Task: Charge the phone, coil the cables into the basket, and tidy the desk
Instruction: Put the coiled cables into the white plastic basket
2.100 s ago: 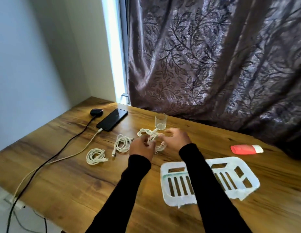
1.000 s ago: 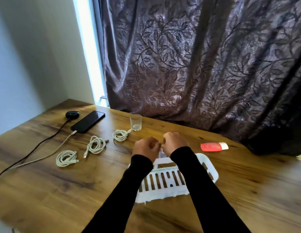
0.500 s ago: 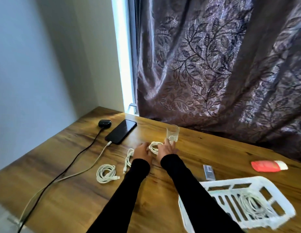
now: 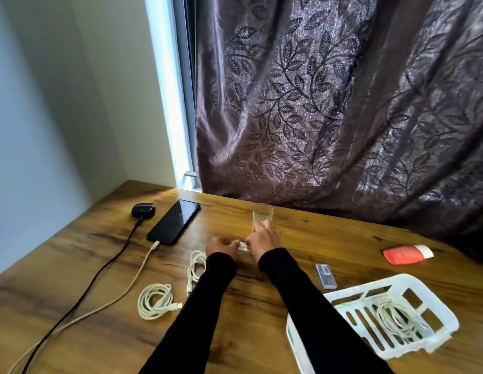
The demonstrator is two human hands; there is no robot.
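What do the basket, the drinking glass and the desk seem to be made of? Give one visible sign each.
Basket: white moulded plastic, seemingly; slotted walls, matte.
Drinking glass: clear glass, possibly plastic; the desk shows through.
Desk: wood or wood-look laminate; brown grain, slight sheen.

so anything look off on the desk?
No spills or damage. The basket hangs past the desk's near edge, and the glass stands right behind both hands gathering a cable.
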